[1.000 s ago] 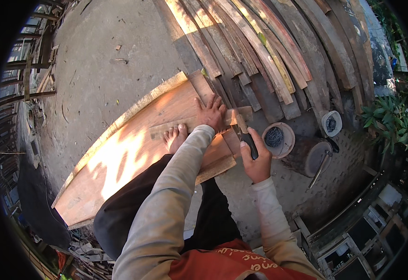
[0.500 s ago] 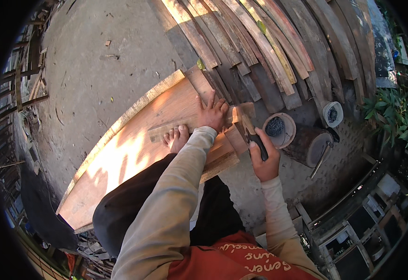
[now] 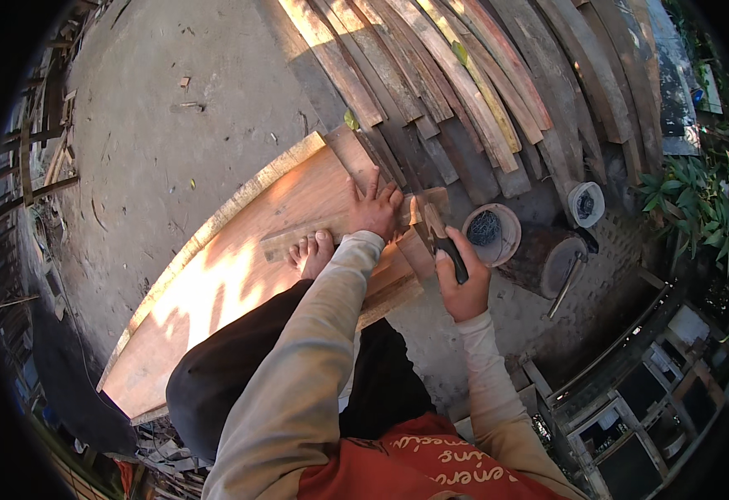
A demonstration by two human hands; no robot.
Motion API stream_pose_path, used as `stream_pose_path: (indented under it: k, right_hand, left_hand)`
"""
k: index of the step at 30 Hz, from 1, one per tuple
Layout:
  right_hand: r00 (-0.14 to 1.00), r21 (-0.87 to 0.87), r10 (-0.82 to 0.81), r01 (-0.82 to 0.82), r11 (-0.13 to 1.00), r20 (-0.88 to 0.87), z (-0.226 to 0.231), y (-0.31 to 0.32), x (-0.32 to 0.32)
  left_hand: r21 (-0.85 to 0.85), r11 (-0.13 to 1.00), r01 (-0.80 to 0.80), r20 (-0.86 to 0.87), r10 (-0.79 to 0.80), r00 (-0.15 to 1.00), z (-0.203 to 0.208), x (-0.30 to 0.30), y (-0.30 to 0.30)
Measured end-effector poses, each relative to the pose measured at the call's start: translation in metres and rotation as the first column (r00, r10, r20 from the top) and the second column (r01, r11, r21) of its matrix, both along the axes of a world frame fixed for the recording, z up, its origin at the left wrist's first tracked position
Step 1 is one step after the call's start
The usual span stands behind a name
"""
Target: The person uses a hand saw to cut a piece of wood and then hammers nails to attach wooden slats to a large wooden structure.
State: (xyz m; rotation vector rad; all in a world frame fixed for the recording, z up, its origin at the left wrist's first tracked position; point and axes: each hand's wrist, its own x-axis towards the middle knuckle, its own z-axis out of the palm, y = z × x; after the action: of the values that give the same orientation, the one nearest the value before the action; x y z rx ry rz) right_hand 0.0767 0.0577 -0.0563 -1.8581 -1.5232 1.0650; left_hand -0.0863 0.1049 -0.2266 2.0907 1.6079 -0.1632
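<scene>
My right hand (image 3: pixel 466 279) is wrapped around the black handle of a handsaw (image 3: pixel 437 225). The saw's blade lies across a narrow wooden strip (image 3: pixel 285 238), close to the strip's right end. My left hand (image 3: pixel 373 210) rests on that strip just left of the blade, palm down and fingers spread. Underneath is a reddish-brown wooden panel (image 3: pixel 214 246) with a raised batten along its far edge. My bare foot (image 3: pixel 311 252) stands on the strip, left of my left hand. The blade's cutting edge is hard to make out.
Long planks (image 3: pixel 439 83) lie side by side at the far right. A round tub (image 3: pixel 502 223) and a small white bucket (image 3: pixel 586 194) hold dark, nail-like bits. Beside them a hammer (image 3: pixel 568 283) lies on a log stump (image 3: pixel 539 258). Leafy plants (image 3: pixel 698 200) border the right.
The whole view has shifted a little, so everything sits slightly further left. My hands and the saw keep almost the same place on the wood.
</scene>
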Motion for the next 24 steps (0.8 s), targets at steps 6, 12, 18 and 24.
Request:
stream_pose_path:
  k: [6,12,18,24]
  right_hand:
    - [1.000,-0.221,0.017,-0.014,0.975,0.014,0.141,-0.101,0.028]
    - [0.995,-0.018,0.092,-0.091,0.996,0.045,0.086,-0.079,0.018]
    - [0.996,-0.073,0.069,-0.073,0.995,-0.056,0.004,0.008,-0.016]
    - [0.999,-0.204,0.008,-0.016,0.979,-0.039,0.144,-0.145,0.040]
  left_hand:
    - [-0.101,0.995,-0.014,-0.043,0.009,0.999,0.023,-0.037,0.017]
    - [-0.023,1.000,-0.016,-0.055,0.014,0.998,0.001,-0.033,0.011]
    - [-0.036,0.999,-0.034,-0.015,0.034,0.999,-0.022,-0.029,0.006]
    - [-0.057,0.998,-0.030,-0.018,0.029,0.999,-0.015,-0.038,-0.004]
